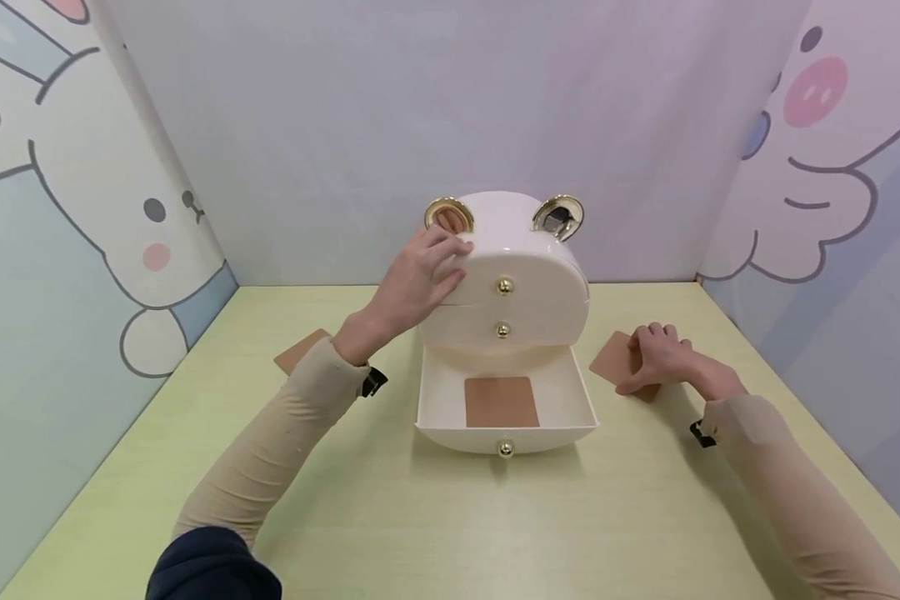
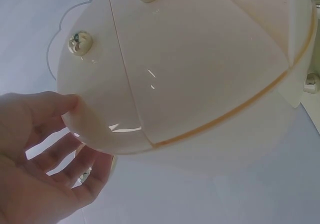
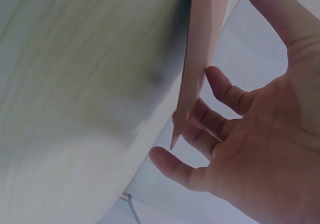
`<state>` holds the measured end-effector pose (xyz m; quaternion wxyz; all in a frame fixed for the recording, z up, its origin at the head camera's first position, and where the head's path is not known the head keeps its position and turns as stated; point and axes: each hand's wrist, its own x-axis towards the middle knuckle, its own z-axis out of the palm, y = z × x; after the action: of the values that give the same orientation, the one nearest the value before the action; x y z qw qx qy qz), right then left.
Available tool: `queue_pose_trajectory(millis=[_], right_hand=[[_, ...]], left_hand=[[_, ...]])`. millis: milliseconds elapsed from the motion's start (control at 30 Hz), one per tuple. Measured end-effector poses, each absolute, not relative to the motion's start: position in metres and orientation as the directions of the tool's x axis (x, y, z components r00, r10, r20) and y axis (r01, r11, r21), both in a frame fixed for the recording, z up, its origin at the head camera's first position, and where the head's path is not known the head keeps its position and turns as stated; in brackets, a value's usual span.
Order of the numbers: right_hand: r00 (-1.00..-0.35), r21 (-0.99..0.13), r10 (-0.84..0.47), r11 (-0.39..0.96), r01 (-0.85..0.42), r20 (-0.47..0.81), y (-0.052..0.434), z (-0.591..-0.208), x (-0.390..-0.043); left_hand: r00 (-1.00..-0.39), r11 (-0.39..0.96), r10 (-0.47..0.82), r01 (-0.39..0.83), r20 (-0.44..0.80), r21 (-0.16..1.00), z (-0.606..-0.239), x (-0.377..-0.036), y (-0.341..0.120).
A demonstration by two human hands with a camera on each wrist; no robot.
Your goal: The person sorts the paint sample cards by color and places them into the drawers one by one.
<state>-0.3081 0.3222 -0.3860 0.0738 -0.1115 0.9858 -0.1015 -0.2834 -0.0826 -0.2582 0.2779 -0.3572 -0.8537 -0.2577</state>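
Left hand: left hand [image 1: 418, 283] rests on the upper left side of the cream box [image 1: 521, 250], fingers nearly straight and spread on its round shell, gripping nothing. The left wrist view shows the fingers [image 2: 55, 154] touching the box's edge [image 2: 200, 74].
Card on the left: 1 brown card [image 1: 300, 349] lies flat on the green table [image 1: 450, 517], just behind the left arm.
Box: it stands in the middle of the table, near the back wall. It has 2 gold ears [image 1: 448, 215] on top and 3 drawers with gold knobs [image 1: 504, 287].
Bottom drawer: the open drawer [image 1: 506, 410] is pulled out toward the person. 1 brown card [image 1: 501, 402] lies flat inside it.
Right hand: right hand [image 1: 662, 358] lies to the right of the box, on another brown card [image 1: 615, 357]. Its fingers curl round the card's edge. The right wrist view shows that card [image 3: 200, 59] tipped up off the table, fingertips [image 3: 220, 92] under it.
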Motion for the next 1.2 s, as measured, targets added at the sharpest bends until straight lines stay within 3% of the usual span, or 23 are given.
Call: queue_pose_trajectory(millis=[733,967,1200], right_hand=[[-0.952,-0.261,-0.291,0.93,-0.259,-0.093,0.317,-0.383,-0.306],[-0.924,-0.348,-0.381,0.87,-0.348,-0.03,0.316,-0.356,-0.289],[-0.899,-0.323,-0.437,0.85,-0.416,0.007,0.312,-0.319,-0.258]], left_hand=[[-0.599,0.62,0.456,0.744,0.658,0.248,-0.261,-0.282,-0.085],[-0.597,0.62,0.457,0.745,0.66,0.245,-0.261,-0.283,-0.085],[-0.591,0.617,0.459,0.75,0.663,0.24,-0.26,-0.282,-0.085]])
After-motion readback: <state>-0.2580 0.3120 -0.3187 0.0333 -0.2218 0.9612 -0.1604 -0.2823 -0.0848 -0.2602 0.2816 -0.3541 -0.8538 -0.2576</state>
